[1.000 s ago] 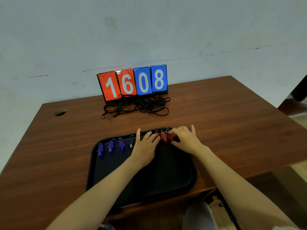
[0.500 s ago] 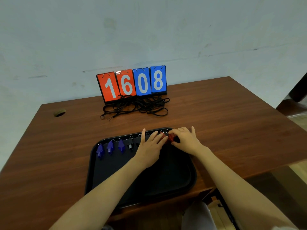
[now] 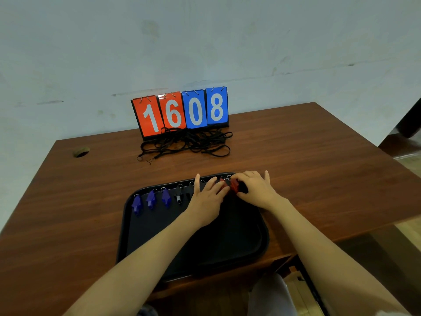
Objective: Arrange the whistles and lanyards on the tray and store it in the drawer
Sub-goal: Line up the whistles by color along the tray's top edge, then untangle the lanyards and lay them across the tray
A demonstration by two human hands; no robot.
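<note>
A black tray (image 3: 227, 252) lies on the wooden table in front of me. Along its far edge stand three blue whistles (image 3: 150, 200), then black whistles (image 3: 179, 196), then red whistles (image 3: 234, 185) at the right. My left hand (image 3: 206, 200) rests flat on the tray with its fingers spread, the fingertips touching a red whistle. My right hand (image 3: 256, 188) pinches the rightmost red whistle at the tray's far right corner. A tangle of black lanyards (image 3: 188, 142) lies on the table beyond the tray.
A flip scoreboard (image 3: 181, 111) reading 1608 stands behind the lanyards, against the wall. A round cable hole (image 3: 80, 152) is at the table's far left. The tray's near edge overhangs the table's front edge slightly.
My left hand slid a little to the right along the whistle row toward the red whistles. My right hand stayed on the red whistle.
</note>
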